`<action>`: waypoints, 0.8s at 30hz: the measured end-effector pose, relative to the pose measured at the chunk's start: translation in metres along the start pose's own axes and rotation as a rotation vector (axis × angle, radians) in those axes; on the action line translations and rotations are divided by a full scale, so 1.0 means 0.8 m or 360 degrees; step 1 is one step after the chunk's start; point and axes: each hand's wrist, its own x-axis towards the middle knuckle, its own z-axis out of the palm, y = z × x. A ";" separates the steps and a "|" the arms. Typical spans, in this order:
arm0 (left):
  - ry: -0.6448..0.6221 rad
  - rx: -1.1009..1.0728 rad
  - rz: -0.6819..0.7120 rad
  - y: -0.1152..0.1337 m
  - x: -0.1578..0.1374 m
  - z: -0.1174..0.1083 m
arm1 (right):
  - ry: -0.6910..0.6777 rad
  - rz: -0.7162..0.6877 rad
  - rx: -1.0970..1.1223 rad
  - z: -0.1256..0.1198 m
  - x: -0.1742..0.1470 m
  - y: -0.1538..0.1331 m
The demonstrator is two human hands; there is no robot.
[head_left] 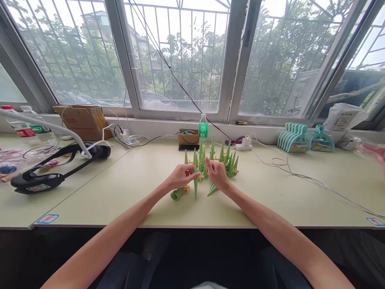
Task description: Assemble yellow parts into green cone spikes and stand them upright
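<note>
My left hand (pixel 182 176) is closed, with thumb and fingers around the top of a green watering spike (pixel 196 189) whose tip points down. Just to its right, my right hand (pixel 217 173) is curled with the thumb raised; what its fingers hold, if anything, is hidden. Below that hand, green pointed tips (pixel 212 189) slant down to the left. Beneath my left hand, another green spike with a hollow round end (pixel 175 195) lies beside a yellow valve (pixel 187 189). Behind both hands, several green watering spikes (pixel 221 152) with yellow valves stand with their points up.
A green-labelled bottle (pixel 203 127) and a small open cardboard box (pixel 188 138) stand behind the spikes. Black goggles (pixel 60 166) lie at left. Blue-green hangers (pixel 293 138) stand at right, and a white cable (pixel 315 179) crosses the table there.
</note>
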 end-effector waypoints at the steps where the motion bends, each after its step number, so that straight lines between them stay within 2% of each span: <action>1: -0.0026 0.0038 -0.0002 -0.001 0.000 0.000 | -0.0010 -0.0003 0.0000 0.001 0.000 0.000; 6: -0.0082 0.0134 0.0015 -0.004 -0.001 0.002 | -0.0057 -0.0010 0.0012 0.004 -0.003 -0.001; 15: -0.0060 0.0382 0.0009 -0.006 -0.002 0.003 | -0.0090 -0.0044 0.0069 0.004 -0.004 -0.001; 24: -0.0050 0.0411 -0.0030 -0.002 -0.001 0.001 | -0.0124 -0.0020 0.0034 0.005 -0.004 -0.001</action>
